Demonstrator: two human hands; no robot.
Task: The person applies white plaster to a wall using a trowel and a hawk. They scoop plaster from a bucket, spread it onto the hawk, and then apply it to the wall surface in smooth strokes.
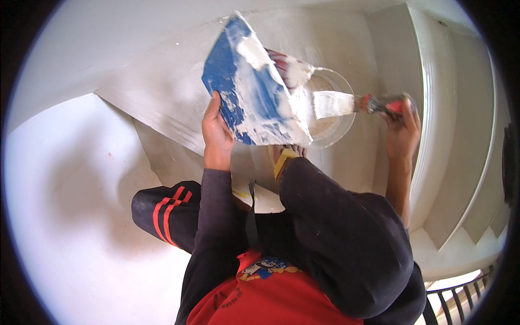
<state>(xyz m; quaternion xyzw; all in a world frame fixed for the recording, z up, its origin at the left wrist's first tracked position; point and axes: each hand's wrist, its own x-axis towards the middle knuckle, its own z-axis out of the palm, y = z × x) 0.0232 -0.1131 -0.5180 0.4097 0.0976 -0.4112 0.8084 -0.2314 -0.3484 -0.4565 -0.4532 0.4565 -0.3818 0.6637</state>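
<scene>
My left hand [218, 132] grips the lower left edge of a blue plaster hawk [219, 65], a tilted board smeared with white putty [254, 54]. Closed around a red and black handle, my right hand [403, 130] holds a putty knife [335, 104]. Its broad, putty-coated blade points left, close to the right edge of the hawk; whether they touch I cannot tell. Beneath both is a round bucket [351, 81] with a pale rim, partly hidden by the board. A blurred dark red, putty-smeared thing [292, 67] shows behind the hawk.
Stair steps [471, 119] rise along the right, with a dark metal railing [460, 298] at lower right. A white wall [70, 162] stands on the left. My bent knee [346, 233] and my foot in yellow-strapped footwear [287, 157] are just below the bucket.
</scene>
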